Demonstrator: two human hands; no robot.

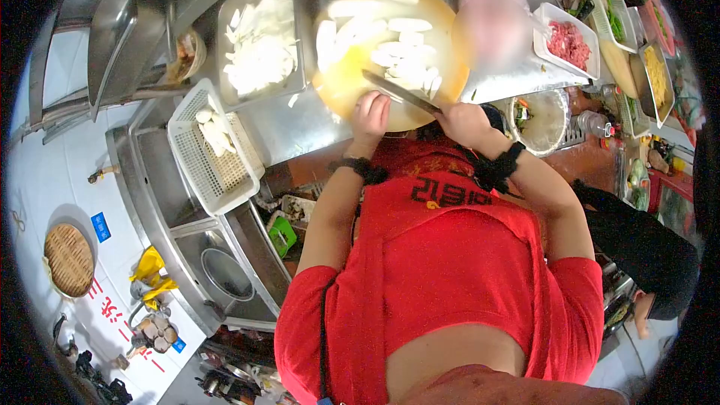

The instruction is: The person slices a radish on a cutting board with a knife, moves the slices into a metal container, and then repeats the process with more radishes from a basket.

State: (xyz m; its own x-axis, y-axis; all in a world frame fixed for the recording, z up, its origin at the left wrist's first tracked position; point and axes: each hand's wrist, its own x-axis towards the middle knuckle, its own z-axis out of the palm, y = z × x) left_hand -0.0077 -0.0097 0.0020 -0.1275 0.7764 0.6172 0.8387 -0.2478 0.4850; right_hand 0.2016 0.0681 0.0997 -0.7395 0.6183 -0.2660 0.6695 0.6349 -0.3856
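My right hand (466, 124) is wrapped round the handle of a kitchen knife (405, 93), at the near edge of a round yellowish cutting board (455, 67). The blade slants up and left over the board. My left hand (370, 114) is curled closed at the board's near edge, just below the blade's far end; whether it holds anything is hidden. Several whole white, elongated vegetables (354, 9) lie on the far part of the board. Sliced white pieces (409, 60) lie beyond the blade. Glare washes out their detail.
A metal tray (301, 52) of white strips stands left of the board. A white plastic basket (247, 157) with white pieces sits over the sink (187, 217). To the right are a pink bag (491, 19), a container of minced meat (568, 45) and a lined bin (551, 121).
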